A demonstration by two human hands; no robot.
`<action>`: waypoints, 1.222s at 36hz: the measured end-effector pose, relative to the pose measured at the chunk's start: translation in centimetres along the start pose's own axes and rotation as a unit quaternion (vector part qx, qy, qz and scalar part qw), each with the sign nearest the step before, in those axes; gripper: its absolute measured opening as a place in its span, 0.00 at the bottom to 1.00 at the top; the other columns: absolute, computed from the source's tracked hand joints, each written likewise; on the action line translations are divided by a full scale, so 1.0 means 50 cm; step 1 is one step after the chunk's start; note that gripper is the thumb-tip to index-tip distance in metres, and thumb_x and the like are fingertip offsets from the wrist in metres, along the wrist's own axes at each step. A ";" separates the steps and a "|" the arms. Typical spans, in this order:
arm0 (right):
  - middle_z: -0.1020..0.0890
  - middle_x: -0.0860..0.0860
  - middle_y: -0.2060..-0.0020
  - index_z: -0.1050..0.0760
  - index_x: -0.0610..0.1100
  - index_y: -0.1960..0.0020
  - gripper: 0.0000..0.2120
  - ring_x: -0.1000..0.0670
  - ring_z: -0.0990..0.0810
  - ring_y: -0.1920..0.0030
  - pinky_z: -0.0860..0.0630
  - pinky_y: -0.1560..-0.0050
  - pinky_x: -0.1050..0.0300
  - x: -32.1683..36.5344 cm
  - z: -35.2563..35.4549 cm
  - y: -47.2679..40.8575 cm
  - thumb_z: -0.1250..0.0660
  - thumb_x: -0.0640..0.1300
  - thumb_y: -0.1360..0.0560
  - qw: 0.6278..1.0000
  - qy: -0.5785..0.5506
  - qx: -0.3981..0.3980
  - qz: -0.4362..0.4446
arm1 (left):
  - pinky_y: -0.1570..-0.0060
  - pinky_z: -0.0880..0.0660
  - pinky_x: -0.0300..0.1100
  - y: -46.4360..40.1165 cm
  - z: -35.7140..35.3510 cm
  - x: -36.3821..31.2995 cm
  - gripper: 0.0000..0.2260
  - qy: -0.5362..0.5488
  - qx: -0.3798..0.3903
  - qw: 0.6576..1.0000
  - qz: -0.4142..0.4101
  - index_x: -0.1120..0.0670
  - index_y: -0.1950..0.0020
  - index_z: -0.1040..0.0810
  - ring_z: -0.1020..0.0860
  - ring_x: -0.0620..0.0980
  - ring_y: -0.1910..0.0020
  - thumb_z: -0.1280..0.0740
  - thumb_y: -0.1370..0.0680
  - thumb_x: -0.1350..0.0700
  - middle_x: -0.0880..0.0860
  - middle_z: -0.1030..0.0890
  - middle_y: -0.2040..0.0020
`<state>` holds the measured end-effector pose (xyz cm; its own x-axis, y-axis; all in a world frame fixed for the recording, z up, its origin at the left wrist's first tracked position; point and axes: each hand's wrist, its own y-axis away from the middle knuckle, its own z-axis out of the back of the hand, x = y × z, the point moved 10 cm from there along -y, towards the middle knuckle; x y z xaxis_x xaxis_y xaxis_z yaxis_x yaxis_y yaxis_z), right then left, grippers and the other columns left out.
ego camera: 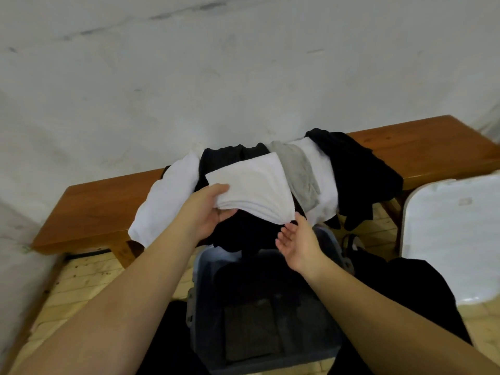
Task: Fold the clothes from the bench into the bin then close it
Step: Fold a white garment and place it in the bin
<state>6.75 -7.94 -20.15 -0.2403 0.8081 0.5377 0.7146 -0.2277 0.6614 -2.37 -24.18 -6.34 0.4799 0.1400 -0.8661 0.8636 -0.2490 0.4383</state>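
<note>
Your left hand (207,212) grips folded white cloth (253,189) above brown wooden worktop (100,204); right hand (299,239) open, palm up, beneath its corner. Grey plastic bin (201,301) below, lidless.

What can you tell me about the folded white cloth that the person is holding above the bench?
The folded white cloth looks like soft towelling, folded into several layers whose stacked edges show along its near side. It is roughly fan-shaped and is held about level over the dark clothes on the brown wooden bench. The left hand grips its near left corner, thumb on top and fingers beneath. The right hand, open with palm up, is at its near right corner; contact there is unclear.
</note>
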 end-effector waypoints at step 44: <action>0.21 0.43 0.57 0.25 0.37 0.50 0.05 0.48 0.20 0.59 0.23 0.57 0.58 -0.166 0.426 -0.171 0.37 0.38 0.20 0.692 0.603 -0.065 -0.392 | 0.49 0.20 0.53 -0.063 0.184 0.720 0.19 -0.237 -0.081 0.849 0.465 0.62 0.32 0.31 0.20 0.58 0.62 0.32 0.20 0.59 0.62 0.23 0.55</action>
<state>16.66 -1.11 -41.40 -0.9499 -0.3119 -0.0191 0.0080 -0.0853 0.9963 10.78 -27.18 -41.13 0.8830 -0.4566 -0.1091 0.1729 0.1001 0.9798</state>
